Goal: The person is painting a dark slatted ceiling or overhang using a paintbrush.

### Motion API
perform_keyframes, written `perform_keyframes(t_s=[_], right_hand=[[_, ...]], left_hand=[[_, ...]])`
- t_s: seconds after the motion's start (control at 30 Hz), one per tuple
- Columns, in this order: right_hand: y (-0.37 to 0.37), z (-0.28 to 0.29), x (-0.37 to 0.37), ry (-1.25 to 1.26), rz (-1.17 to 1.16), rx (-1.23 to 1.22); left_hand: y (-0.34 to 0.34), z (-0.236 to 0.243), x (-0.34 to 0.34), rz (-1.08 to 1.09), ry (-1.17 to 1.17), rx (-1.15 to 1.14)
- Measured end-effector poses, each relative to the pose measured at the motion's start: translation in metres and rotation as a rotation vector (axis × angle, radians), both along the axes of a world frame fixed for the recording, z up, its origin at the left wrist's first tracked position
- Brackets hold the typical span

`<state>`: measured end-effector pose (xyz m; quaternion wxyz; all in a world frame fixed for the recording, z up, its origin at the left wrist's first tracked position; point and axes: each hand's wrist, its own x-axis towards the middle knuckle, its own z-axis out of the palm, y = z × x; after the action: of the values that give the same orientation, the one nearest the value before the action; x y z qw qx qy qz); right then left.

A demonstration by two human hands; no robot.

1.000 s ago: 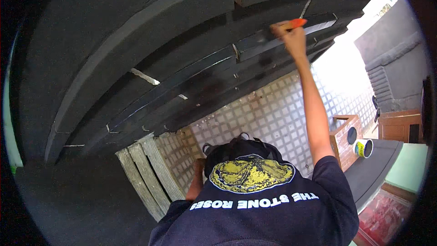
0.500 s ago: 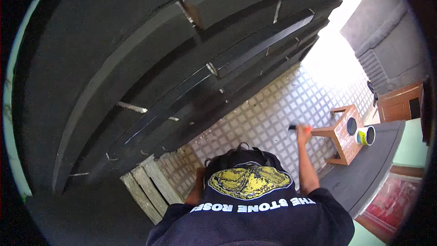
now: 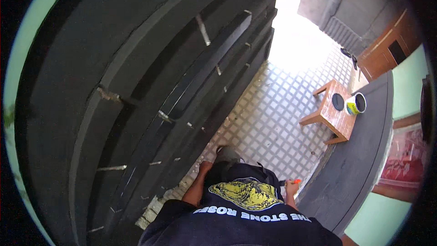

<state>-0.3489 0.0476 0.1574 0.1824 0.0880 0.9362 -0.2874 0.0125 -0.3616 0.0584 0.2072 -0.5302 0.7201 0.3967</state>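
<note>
My right hand (image 3: 292,187) is low beside my body, closed around a paintbrush (image 3: 297,181). The brush has an orange handle, and its dark end points left toward my shirt. My left arm hangs at my left side, with the left hand (image 3: 206,167) near my leg. Its fingers are too small and dark to make out. Ahead on the right, a paint bucket (image 3: 353,107), white with a yellow-green label and dark inside, rests on a wooden stool (image 3: 328,111). Next to the bucket lies a round black lid or dish (image 3: 337,102).
A dark grey wall (image 3: 150,86) with raised curved bands and pale pieces sticking out runs along my left. Patterned paving (image 3: 277,127) lies underfoot. To the right is a dark ledge (image 3: 364,132) below a light green wall (image 3: 387,214). A brown door (image 3: 391,50) stands farther off.
My right hand with the paintbrush has drawn back from near the stool to beside my body. More of my left arm shows now. The view has turned, shifting the stool up and left.
</note>
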Motion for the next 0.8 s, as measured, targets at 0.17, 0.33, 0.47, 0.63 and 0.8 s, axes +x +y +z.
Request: perform_keyframes(t_s=[0.17, 0.33, 0.47, 0.63, 0.8], right_hand=[[-0.050, 0.000, -0.052, 0.144, -0.048, -0.088], [-0.088, 0.023, -0.114, 0.181, -0.128, -0.389], [-0.129, 0.041, -0.200, 0.223, -0.690, -0.659], [-0.216, 0.100, -0.355, 0.296, -0.645, -0.887], [-0.365, 0.195, -0.432, 0.137, -0.148, -0.985]], left_hand=[[-0.031, 0.000, -0.080, 0.158, -0.016, 0.036], [-0.062, -0.028, -0.138, 0.025, 0.041, 0.066], [-0.092, -0.022, -0.177, -0.220, 0.059, 0.108], [-0.122, -0.010, -0.240, -0.105, 0.092, 0.092], [-0.141, 0.001, -0.287, -0.135, 0.189, -0.050]])
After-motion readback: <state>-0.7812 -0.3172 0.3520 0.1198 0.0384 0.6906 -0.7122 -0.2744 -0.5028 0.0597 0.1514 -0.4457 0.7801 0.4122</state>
